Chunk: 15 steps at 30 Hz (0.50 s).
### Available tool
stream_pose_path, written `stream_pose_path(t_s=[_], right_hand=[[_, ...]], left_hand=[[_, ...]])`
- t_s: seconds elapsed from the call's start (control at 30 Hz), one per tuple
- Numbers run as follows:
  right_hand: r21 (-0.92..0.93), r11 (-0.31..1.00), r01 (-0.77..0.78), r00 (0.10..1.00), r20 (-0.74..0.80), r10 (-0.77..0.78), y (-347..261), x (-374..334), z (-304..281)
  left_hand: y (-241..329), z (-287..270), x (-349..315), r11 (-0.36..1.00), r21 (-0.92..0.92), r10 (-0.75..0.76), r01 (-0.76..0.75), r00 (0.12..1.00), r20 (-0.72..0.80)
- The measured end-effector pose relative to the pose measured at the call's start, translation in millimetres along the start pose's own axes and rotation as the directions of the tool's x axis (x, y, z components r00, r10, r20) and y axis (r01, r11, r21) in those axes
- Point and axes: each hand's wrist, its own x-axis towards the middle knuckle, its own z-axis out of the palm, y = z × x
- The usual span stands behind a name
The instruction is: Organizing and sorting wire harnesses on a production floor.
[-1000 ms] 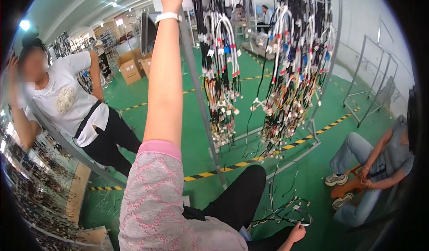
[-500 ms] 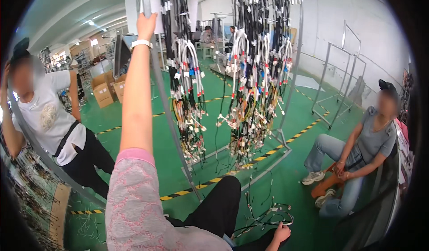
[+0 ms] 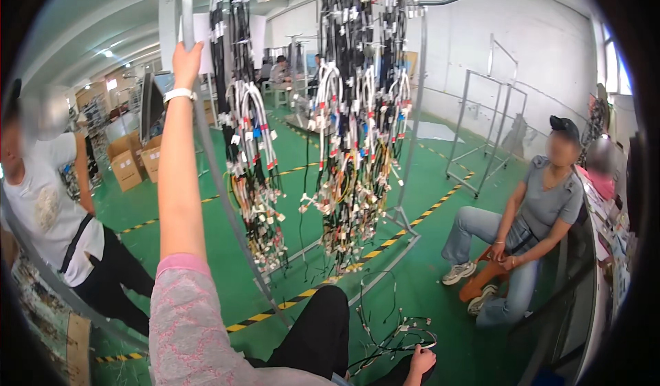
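My left hand [image 3: 187, 61], raised at the end of a stretched arm, is closed around the upright metal pole [image 3: 206, 135] of a rack. Bundles of wire harnesses [image 3: 350, 118], black and white with many small connectors, hang from this rack just right of the pole. Low down by my knee, my right hand [image 3: 421, 362] is closed on a loose wire harness [image 3: 388, 341]. Its dark cables and small white connectors spread in loops to the left of that hand and above it. Part of the harness is hidden by my legs.
On the right a person [image 3: 546, 207] sits on an orange stool [image 3: 481, 279]. Another person [image 3: 55, 200] stands at the left edge. Cardboard boxes [image 3: 127, 162] and a bare wheeled frame [image 3: 485, 128] stand farther back. Yellow-black tape [image 3: 385, 247] crosses the green floor.
My view has swung right, so the rack and both people sit farther left in the picture. My left hand stays on the pole, and my right hand stays at the harness.
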Motion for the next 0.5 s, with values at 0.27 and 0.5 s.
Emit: stream_pose_path(t_s=[0.27,0.5], right_hand=[[-0.017,0.999,-0.040,0.999,0.006,0.040,8,-6,15],[-0.021,0.998,-0.065,0.998,-0.017,0.065,9,3,9]], left_hand=[[21,12,-9,1.000,0.026,0.016,-0.016,1.000,0.005],[11,18,-10,1.000,0.010,-0.004,0.003,1.000,0.020]])
